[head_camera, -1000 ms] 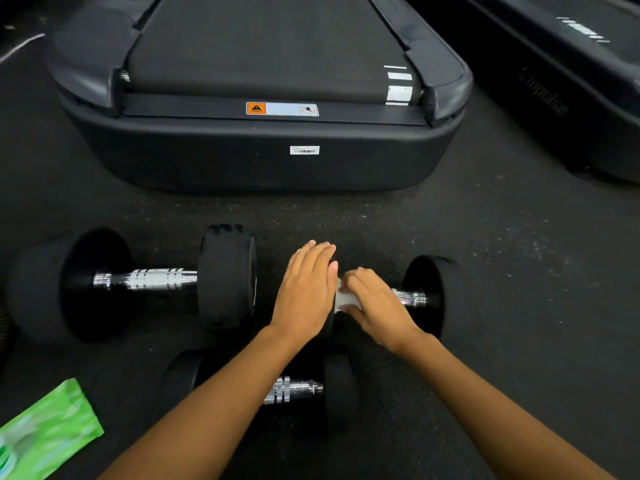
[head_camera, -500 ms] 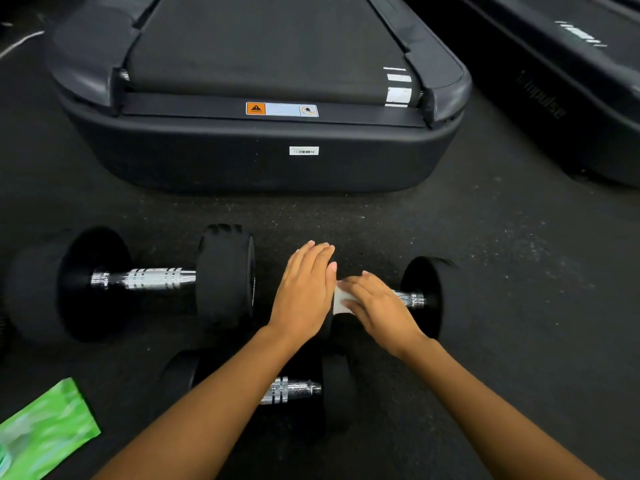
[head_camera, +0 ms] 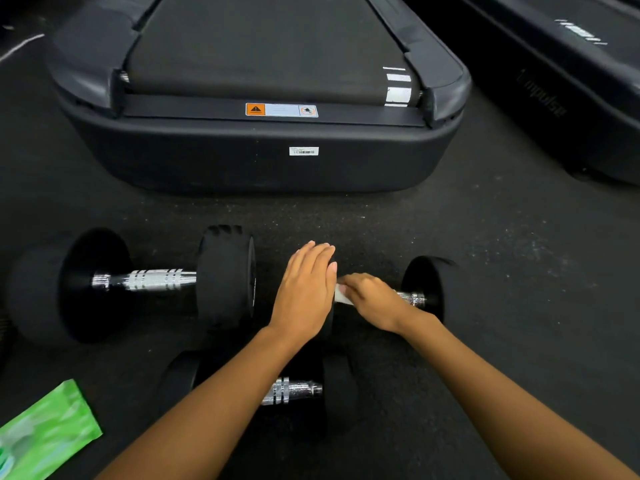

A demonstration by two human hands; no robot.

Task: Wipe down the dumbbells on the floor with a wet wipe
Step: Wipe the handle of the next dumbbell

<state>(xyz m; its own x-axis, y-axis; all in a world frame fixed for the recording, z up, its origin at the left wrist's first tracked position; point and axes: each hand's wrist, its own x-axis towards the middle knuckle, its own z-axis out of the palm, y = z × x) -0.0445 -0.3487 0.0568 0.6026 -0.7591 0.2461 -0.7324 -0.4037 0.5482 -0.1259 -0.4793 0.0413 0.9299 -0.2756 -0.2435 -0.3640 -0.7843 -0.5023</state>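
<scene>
Three black dumbbells with chrome handles lie on the dark floor. My left hand [head_camera: 304, 292] rests flat, fingers straight, on the left head of the right dumbbell [head_camera: 427, 287], hiding that head. My right hand [head_camera: 372, 301] is curled round this dumbbell's handle with a white wet wipe [head_camera: 341, 295] under its fingers; a short piece of chrome shows beyond the hand. A large dumbbell [head_camera: 145, 280] lies to the left. A small dumbbell [head_camera: 294, 389] lies nearest me, partly under my left forearm.
A green wipe packet [head_camera: 45, 434] lies at the lower left. The rear end of a black treadmill [head_camera: 263, 161] stands just beyond the dumbbells. A second black machine [head_camera: 561, 98] runs along the right.
My right hand with the wipe has slid a little left along the handle, towards my left hand. My left hand stays on the dumbbell head.
</scene>
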